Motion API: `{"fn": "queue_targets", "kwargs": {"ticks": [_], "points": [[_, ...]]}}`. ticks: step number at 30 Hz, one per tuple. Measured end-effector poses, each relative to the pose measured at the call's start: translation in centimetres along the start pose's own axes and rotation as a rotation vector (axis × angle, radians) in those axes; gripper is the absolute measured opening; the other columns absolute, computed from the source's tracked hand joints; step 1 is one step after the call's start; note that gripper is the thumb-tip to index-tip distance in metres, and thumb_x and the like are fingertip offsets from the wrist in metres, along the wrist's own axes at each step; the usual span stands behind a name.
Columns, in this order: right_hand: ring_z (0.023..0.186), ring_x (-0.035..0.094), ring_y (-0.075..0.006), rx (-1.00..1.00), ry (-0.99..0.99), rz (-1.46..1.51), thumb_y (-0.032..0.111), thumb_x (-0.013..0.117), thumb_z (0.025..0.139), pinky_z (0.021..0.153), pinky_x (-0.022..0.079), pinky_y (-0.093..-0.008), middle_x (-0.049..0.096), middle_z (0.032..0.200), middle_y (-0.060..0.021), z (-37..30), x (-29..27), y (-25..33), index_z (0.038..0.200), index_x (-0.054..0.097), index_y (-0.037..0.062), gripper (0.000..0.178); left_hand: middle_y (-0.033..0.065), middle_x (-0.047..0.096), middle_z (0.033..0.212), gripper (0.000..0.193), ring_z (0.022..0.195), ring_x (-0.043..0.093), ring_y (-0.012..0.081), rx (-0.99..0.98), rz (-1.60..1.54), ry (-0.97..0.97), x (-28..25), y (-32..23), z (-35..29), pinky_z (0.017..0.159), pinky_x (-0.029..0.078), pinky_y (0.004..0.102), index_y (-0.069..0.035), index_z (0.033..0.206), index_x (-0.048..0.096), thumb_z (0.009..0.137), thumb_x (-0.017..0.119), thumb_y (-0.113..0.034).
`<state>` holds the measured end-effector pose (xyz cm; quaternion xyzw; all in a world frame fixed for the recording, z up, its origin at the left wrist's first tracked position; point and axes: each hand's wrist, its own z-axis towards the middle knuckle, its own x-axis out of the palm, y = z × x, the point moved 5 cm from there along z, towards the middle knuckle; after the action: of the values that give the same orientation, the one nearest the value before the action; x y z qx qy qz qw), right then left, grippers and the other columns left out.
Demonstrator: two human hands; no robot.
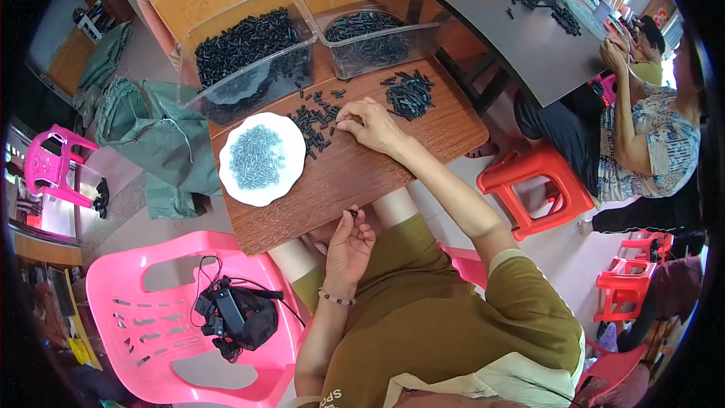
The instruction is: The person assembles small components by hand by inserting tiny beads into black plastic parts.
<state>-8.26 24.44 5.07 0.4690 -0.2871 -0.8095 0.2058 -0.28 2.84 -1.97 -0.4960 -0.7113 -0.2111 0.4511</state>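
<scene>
My left hand [351, 245], with a beaded bracelet at the wrist, is near the front edge of the small wooden table [332, 193]. Its thumb and fingers pinch a small black piece [353, 212]. Over the table, my right hand [371, 127] reaches to the edge of a loose scatter of short black tube-like pieces [317, 122]. Its fingers are drawn together; what they hold, if anything, is hidden. To the left of the scatter, a white scalloped plate [236, 190] bears many small shiny, clear or silvery pieces [260, 159]. A heap of longer black pieces [410, 95] lies beyond my right hand.
Two clear plastic bins [257, 79] [377, 53] of black pieces stand at the table's back. A dark table [521, 53] is at the right, where another person [642, 128] sits. Nearby are a red stool [536, 193], a pink chair [151, 287] holding a black cabled device, and green sacks [162, 136].
</scene>
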Motion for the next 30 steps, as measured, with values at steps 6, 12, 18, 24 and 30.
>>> {"fn": "queue_targets", "kwargs": {"ticks": [6,12,18,24,30], "points": [[0.074,0.054,-0.0157,0.090,-0.028,0.215,0.012,0.066,0.083,0.071,0.044,-0.0291,0.065,0.081,-0.0054,-2.5,-2.0,1.9,0.101,0.069,0.0084,0.018,0.0023,0.064,0.091,0.021,0.074,0.055,0.0111,0.003,0.023,0.049,0.9,-0.7,0.5,0.066,0.048,0.0237,-0.008,0.103,0.061,0.089,0.065,-0.024],[0.075,0.057,-0.0023,0.323,0.159,0.693,0.004,0.066,0.085,0.066,0.045,-0.0176,0.066,0.085,0.0009,-6.4,-1.7,3.9,0.098,0.068,0.0021,0.014,0.0049,0.064,0.090,0.019,0.073,0.054,0.0127,0.004,-0.015,0.045,1.6,-1.0,0.8,0.065,0.047,0.0244,-0.006,0.104,0.061,0.090,0.062,-0.019],[0.081,0.062,-0.0069,0.451,0.201,0.968,-0.002,0.067,0.082,0.073,0.051,-0.0217,0.067,0.088,-0.0026,-9.2,-2.4,6.4,0.098,0.067,-0.0012,0.016,0.0016,0.064,0.090,0.021,0.074,0.055,0.0108,0.049,0.068,0.101,2.9,-1.3,0.6,0.066,0.048,0.0235,-0.008,0.105,0.062,0.091,0.062,-0.024],[0.086,0.063,-0.0097,0.476,0.147,0.964,-0.004,0.068,0.081,0.075,0.052,-0.0232,0.066,0.088,-0.0040,-11.1,-2.2,6.5,0.097,0.066,-0.0022,0.017,0.0000,0.063,0.090,0.022,0.076,0.055,0.0103,0.042,0.080,0.135,3.7,-1.1,0.6,0.068,0.048,0.0235,-0.008,0.106,0.061,0.091,0.062,-0.024],[0.089,0.064,-0.0127,0.472,0.060,0.972,-0.004,0.065,0.083,0.080,0.051,-0.0242,0.067,0.090,-0.0061,-11.4,-1.8,6.4,0.098,0.064,-0.0027,0.016,0.0002,0.062,0.091,0.023,0.079,0.055,0.0104,0.020,0.069,0.149,3.6,-0.9,1.4,0.070,0.048,0.0242,-0.007,0.107,0.061,0.091,0.061,-0.024]]}}
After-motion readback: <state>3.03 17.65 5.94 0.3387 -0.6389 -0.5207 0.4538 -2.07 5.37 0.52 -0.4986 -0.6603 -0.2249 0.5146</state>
